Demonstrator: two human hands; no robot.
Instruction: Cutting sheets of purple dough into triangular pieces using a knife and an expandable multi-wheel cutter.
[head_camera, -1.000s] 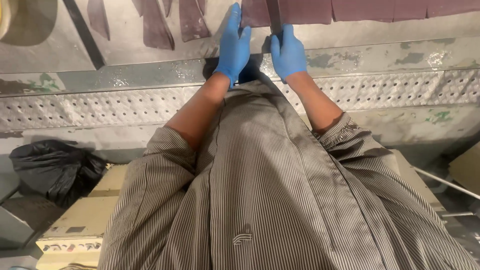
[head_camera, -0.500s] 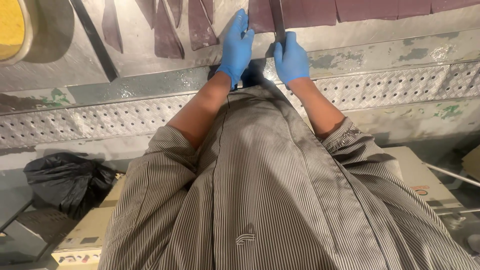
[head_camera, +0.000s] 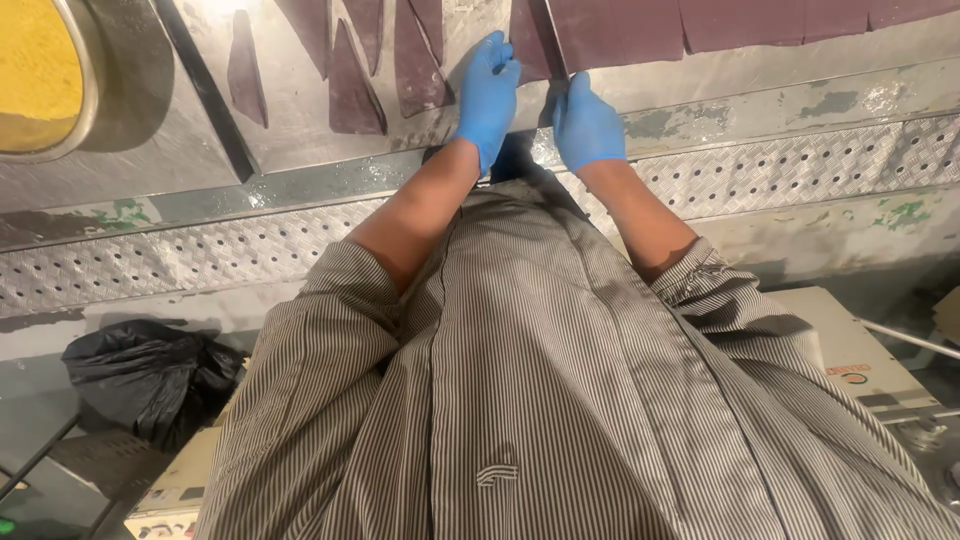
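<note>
A dark maroon sheet (head_camera: 620, 30) is lying on the steel table (head_camera: 700, 85). The left hand (head_camera: 488, 95) is pressing flat, fingers extended, on its edge. The right hand (head_camera: 588, 125) is pinching a thin dark strip (head_camera: 553, 35). Cut triangular pieces (head_camera: 350, 80) are lying nearby.

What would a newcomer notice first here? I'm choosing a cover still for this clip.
The two blue-gloved hands at top centre stand out: the left hand and right hand press on a dark maroon sheet lying on the grey metal table. Cut maroon pieces lie to their left, and the striped shirt fills the foreground.
</note>
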